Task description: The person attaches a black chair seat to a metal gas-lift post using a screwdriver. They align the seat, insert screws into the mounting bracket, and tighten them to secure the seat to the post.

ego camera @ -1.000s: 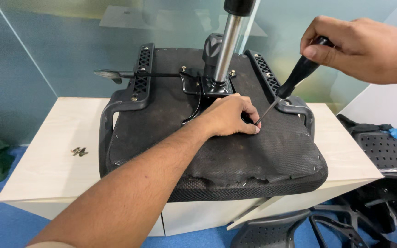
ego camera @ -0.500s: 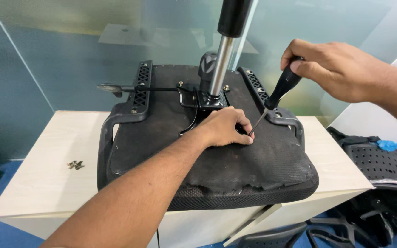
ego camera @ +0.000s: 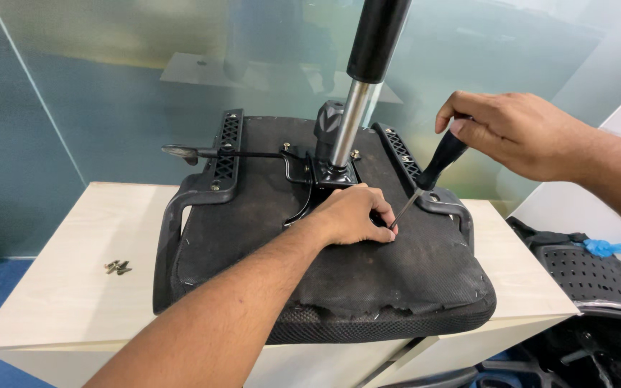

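Two hands on an upside-down office chair seat [ego camera: 325, 287], lying on a pale wooden cabinet [ego camera: 52, 287].

Right hand [ego camera: 519, 133] is curled tight round the black screwdriver [ego camera: 431, 172] handle, tip angled down by the left hand [ego camera: 353, 215], whose fingers pinch something tiny at the tip, can't tell what. Seat looks bulky and heavyish with soft fabric, so grab the stiff plastic armrest brackets [ego camera: 181, 215]. Loose screws [ego camera: 117, 267] sit apart.
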